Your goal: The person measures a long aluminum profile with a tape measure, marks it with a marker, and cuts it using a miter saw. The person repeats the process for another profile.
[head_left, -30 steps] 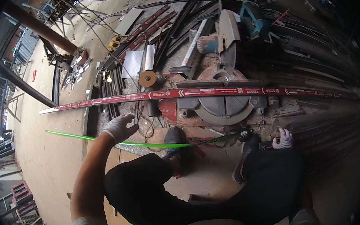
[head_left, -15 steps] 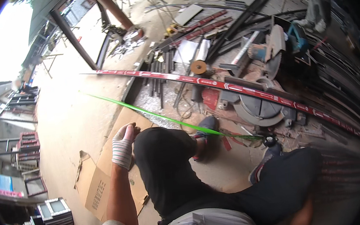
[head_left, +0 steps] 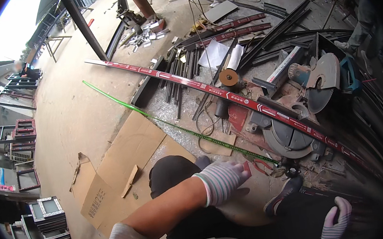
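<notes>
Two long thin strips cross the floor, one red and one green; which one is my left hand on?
The green strip: its near end runs to your gloved left hand, while the red strip lies farther off, across the saw.

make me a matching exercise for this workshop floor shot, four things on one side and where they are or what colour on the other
Things:
1. left hand
2. right hand
3. long red bar
4. cardboard sheet

Descriptions:
A. flat on the floor to the left of the knee
B. gloved, reaching to the near end of the green tape
C. lies across the chop saw
D. gloved, low at the lower right edge

Pairs: 1-B, 2-D, 3-C, 4-A
</notes>
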Action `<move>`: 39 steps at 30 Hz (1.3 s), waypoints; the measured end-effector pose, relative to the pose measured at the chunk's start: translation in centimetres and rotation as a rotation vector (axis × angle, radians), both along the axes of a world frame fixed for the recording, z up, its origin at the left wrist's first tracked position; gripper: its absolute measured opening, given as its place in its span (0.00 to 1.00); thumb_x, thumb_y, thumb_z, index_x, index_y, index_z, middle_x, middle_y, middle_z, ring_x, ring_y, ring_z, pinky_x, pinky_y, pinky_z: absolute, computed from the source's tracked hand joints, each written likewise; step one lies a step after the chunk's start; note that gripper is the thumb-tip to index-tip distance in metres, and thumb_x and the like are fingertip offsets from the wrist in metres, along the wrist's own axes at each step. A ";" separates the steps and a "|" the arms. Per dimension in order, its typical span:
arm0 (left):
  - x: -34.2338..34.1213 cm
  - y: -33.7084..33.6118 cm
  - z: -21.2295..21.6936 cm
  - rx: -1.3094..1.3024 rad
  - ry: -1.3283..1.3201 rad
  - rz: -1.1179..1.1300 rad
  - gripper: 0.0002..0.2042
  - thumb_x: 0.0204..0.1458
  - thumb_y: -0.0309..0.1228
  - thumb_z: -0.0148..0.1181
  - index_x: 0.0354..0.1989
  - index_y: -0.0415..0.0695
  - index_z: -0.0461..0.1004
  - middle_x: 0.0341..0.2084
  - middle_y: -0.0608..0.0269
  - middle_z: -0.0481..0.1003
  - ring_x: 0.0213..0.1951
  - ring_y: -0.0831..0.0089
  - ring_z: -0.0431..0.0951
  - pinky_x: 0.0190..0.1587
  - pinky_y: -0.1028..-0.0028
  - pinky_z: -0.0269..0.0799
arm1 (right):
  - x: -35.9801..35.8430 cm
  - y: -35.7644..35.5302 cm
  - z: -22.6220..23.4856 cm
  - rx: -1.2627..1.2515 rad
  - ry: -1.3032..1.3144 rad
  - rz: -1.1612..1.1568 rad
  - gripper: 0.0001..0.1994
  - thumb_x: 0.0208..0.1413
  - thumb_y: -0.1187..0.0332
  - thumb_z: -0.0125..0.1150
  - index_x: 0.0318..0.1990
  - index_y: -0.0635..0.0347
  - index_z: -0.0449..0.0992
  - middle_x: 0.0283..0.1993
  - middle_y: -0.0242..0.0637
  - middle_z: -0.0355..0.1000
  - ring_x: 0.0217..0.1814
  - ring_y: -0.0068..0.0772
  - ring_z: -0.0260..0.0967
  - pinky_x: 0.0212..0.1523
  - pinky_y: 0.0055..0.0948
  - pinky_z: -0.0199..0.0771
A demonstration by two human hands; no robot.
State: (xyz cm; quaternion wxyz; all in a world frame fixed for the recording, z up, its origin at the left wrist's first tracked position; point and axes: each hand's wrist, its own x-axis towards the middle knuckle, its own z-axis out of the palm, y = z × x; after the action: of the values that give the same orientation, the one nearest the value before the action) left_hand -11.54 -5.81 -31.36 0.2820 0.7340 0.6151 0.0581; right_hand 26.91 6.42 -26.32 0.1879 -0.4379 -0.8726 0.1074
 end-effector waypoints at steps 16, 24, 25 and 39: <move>-2.2 7.9 -3.3 -0.250 -0.280 0.106 0.22 0.61 0.49 0.56 0.44 0.39 0.78 0.33 0.53 0.77 0.40 0.52 0.80 0.45 0.58 0.76 | -6.0 10.3 -0.1 -0.216 -0.282 0.206 0.11 0.64 0.73 0.52 0.48 0.65 0.80 0.46 0.49 0.78 0.52 0.53 0.74 0.57 0.50 0.74; -2.5 9.0 -1.9 -0.480 -0.550 0.419 0.20 0.65 0.46 0.52 0.46 0.40 0.77 0.39 0.43 0.79 0.44 0.41 0.79 0.48 0.53 0.75 | -5.5 12.4 1.8 -0.465 -0.497 0.228 0.10 0.60 0.68 0.55 0.44 0.58 0.81 0.43 0.46 0.78 0.50 0.53 0.73 0.55 0.47 0.74; -1.7 7.1 -2.3 -0.472 -0.553 0.522 0.19 0.64 0.45 0.53 0.45 0.40 0.78 0.38 0.44 0.79 0.43 0.42 0.79 0.47 0.53 0.75 | -6.3 12.1 2.1 -0.439 -0.523 0.268 0.10 0.61 0.66 0.53 0.41 0.57 0.80 0.41 0.48 0.78 0.48 0.54 0.73 0.54 0.47 0.74; -15.0 -15.7 18.6 -0.330 -0.861 1.615 0.20 0.66 0.45 0.53 0.46 0.39 0.80 0.38 0.59 0.83 0.41 0.70 0.81 0.50 0.69 0.75 | -36.9 -4.4 19.2 -0.850 -0.371 0.799 0.16 0.61 0.58 0.52 0.44 0.58 0.82 0.44 0.56 0.79 0.48 0.60 0.77 0.54 0.50 0.77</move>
State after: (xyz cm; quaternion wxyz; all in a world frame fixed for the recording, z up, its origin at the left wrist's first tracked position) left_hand -26.55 -21.50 -12.72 0.4607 -0.0511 0.7824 0.4160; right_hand -9.97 2.04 -7.11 -0.2134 -0.1248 -0.8682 0.4303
